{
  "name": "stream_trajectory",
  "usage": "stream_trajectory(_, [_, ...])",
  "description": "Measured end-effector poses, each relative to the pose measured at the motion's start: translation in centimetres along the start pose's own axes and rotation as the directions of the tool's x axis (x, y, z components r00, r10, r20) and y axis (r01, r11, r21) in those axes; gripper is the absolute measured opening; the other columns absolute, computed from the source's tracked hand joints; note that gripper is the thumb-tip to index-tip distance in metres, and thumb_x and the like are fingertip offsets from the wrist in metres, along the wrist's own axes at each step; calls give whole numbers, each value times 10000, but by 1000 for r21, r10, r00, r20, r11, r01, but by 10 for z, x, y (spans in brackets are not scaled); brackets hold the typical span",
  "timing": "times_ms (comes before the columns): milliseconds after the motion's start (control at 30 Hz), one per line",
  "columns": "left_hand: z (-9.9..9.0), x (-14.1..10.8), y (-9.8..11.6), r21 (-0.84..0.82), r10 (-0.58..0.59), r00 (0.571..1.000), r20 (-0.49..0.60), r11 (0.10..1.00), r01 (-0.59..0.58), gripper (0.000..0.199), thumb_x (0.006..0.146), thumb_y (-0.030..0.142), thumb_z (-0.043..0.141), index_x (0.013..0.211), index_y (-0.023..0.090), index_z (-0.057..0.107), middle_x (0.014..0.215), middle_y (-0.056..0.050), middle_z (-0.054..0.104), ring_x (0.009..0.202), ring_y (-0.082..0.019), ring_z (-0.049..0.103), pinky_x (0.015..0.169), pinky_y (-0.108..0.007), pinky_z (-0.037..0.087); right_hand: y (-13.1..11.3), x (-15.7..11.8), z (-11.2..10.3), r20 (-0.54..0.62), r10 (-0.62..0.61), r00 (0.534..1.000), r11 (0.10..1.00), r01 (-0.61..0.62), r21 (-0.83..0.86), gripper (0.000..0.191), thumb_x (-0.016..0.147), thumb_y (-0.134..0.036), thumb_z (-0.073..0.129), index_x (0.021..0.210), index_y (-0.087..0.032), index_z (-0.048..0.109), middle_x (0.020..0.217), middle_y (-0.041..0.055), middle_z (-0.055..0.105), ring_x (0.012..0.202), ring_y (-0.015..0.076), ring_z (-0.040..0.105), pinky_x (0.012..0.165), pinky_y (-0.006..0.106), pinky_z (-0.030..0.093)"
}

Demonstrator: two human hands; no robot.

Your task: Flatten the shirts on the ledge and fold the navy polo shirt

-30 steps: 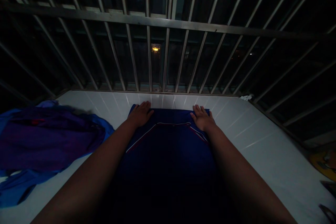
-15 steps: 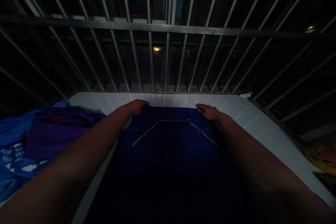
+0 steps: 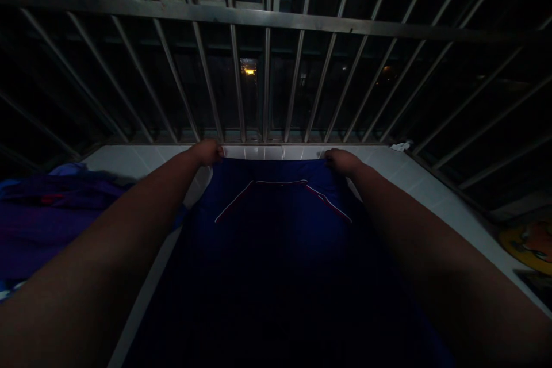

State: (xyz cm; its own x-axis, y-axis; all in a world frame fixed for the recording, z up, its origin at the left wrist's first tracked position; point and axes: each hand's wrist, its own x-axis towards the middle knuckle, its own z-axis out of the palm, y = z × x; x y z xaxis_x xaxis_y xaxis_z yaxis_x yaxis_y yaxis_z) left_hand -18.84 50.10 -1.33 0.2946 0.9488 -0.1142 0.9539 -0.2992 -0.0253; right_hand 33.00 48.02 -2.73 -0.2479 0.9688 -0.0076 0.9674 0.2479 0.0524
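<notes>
Navy garment (image 3: 276, 224): deep blue, darkening to near black toward bottom of view. Thin white-and-red piping (image 3: 280, 182) forms angled line across it. White tiled ledge (image 3: 133, 160), pale grout lines. Grey metal window bars (image 3: 254, 17), black night behind. Amber light (image 3: 248, 69) between bars. Purple cloth (image 3: 43, 215) at left, small red patch (image 3: 52, 199). Bright blue cloth (image 3: 6, 290) below it, white print. Yellow-and-orange object (image 3: 528, 247), far right, pattern too dark to read. Small white scrap (image 3: 402, 146) on ledge.
</notes>
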Motion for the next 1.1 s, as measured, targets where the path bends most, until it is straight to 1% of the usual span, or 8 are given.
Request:
stream_trajectory(167, [-17, -10, 17, 34, -62, 981, -184, 997, 69, 306, 930, 285, 605, 1124, 215, 831, 1174, -121, 829, 1125, -300, 752, 917, -332, 546, -3, -11, -23, -146, 62, 987, 998, -64, -9, 367, 1055, -183, 563, 1394, -157, 700, 1441, 193, 703, 1284, 309, 665, 1063, 357, 489])
stream_trajectory(333, [-6, -83, 49, -43, -142, 927, -347, 990, 135, 328, 1027, 296, 537, 1204, 215, 801, 1273, -131, 761, 1094, -295, 749, 935, -363, 569, -8, -77, -31, -298, 87, 951, 996, -85, 19, 366, 1026, -175, 547, 1347, -189, 722, 1348, 182, 710, 1272, 351, 623, 1060, 414, 478])
stream_trajectory(533, [43, -187, 93, -105, -140, 970, -198, 987, 121, 316, 1074, 253, 499, 1203, 287, 786, 1257, -91, 741, 1107, -269, 756, 889, -344, 582, -24, -183, 13, -165, 112, 980, 993, -107, 43, 360, 1016, -138, 528, 1276, -240, 755, 1270, 145, 729, 1189, 329, 645, 1000, 415, 496])
stream_trajectory(667, [62, -221, 100, -113, -169, 970, -172, 982, 151, 374, 1057, 200, 479, 1240, 288, 793, 1231, -112, 741, 1158, -285, 748, 918, -358, 595, -24, -219, 34, -49, 129, 990, 988, -125, 87, 522, 953, -38, 506, 1346, -279, 749, 1347, 117, 717, 1232, 305, 665, 1010, 390, 515])
stream_trajectory(800, [53, -214, 103, -105, -168, 964, -207, 983, 149, 367, 974, 174, 565, 1217, 275, 821, 1228, -122, 771, 1170, -320, 737, 1055, -425, 585, -27, -215, 19, -51, 207, 977, 973, -200, 116, 496, 947, -105, 568, 1381, -255, 755, 1412, 143, 701, 1267, 333, 669, 1084, 422, 530])
stream_trajectory(967, [35, -151, 136, -200, -68, 928, -366, 980, -7, 477, 1100, 239, 403, 1439, 180, 734, 1471, -153, 745, 1380, -290, 683, 1239, -426, 504, -79, -165, -3, -230, 154, 961, 981, -122, 148, 476, 1113, -310, 438, 1509, -198, 677, 1591, 169, 632, 1477, 319, 567, 1276, 446, 419])
stream_trajectory(1033, [40, -129, 148, -206, -57, 940, -337, 978, -15, 506, 1131, 293, 394, 1530, 157, 673, 1633, -171, 643, 1528, -301, 590, 1304, -467, 444, -100, -146, 4, -184, 141, 973, 982, -114, 153, 553, 1150, -421, 403, 1642, -226, 562, 1758, 132, 487, 1628, 323, 419, 1347, 522, 319])
stream_trajectory(1100, [52, -118, 153, -196, -125, 957, -262, 978, 74, 550, 1140, 398, 429, 1599, 159, 614, 1721, -193, 542, 1611, -351, 502, 1323, -549, 406, -112, -135, 17, -76, 207, 975, 968, -192, 164, 632, 1163, -523, 365, 1732, -261, 447, 1836, 96, 366, 1700, 336, 304, 1370, 585, 248])
